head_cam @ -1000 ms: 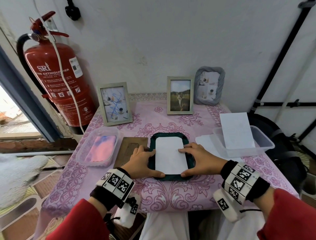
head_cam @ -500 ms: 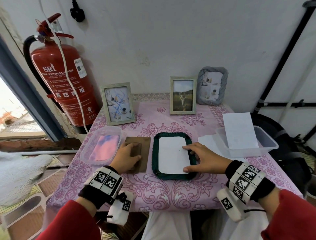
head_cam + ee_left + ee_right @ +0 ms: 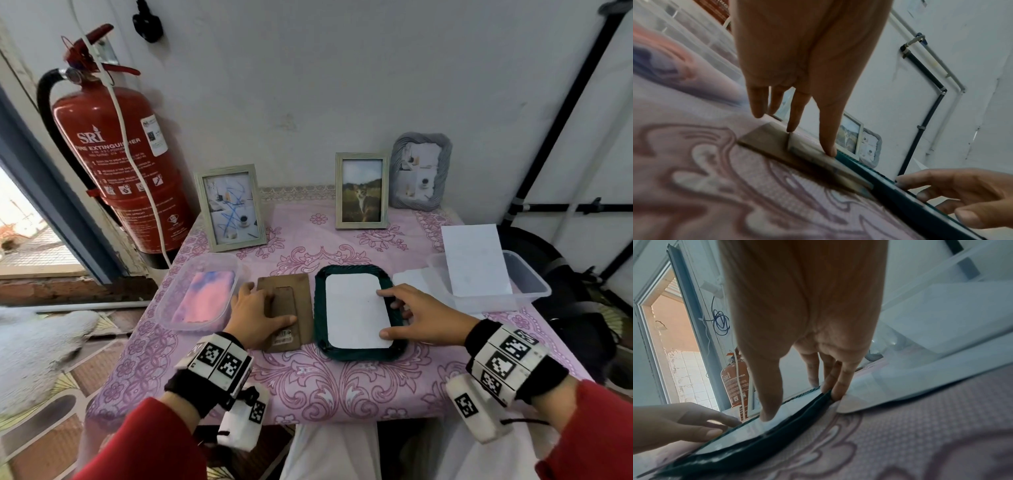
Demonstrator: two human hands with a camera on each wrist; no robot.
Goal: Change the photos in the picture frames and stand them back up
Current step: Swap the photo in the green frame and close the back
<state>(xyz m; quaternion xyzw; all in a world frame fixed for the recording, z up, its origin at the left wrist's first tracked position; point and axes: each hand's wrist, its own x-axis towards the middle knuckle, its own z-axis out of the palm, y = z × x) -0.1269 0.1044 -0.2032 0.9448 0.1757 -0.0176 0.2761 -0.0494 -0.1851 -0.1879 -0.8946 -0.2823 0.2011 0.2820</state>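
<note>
1. The dark green frame (image 3: 359, 353) lies face down on the pink patterned tablecloth (image 3: 308, 387), near the front edge, with a white photo sheet (image 3: 356, 310) seated in its back opening.
2. The brown backing board (image 3: 301, 310) lies flat just left of the green frame, its edge close alongside.
3. The left hand (image 3: 255, 317) rests on the backing board, fingers straight and slightly spread, thumb extended toward the board's lower part; fingertips (image 3: 791, 129) touch the board surface. It grips nothing.
4. The right hand (image 3: 421, 317) lies over the frame's right side, fingers extended, index tip and thumb on the white sheet; the outer fingers (image 3: 835, 391) touch the frame's right rim.
5. Three frames stand upright at the rear: a pale frame (image 3: 230, 207) at left, a cat-photo frame (image 3: 362, 191) in the centre and a grey frame (image 3: 420, 171) at right.
6. A clear tub (image 3: 197, 291) holding a pink print sits at left; a second clear tub (image 3: 527, 284) holding white paper (image 3: 474, 260) sits at right.
7. A red fire extinguisher (image 3: 120, 154) stands left of the table.
</note>
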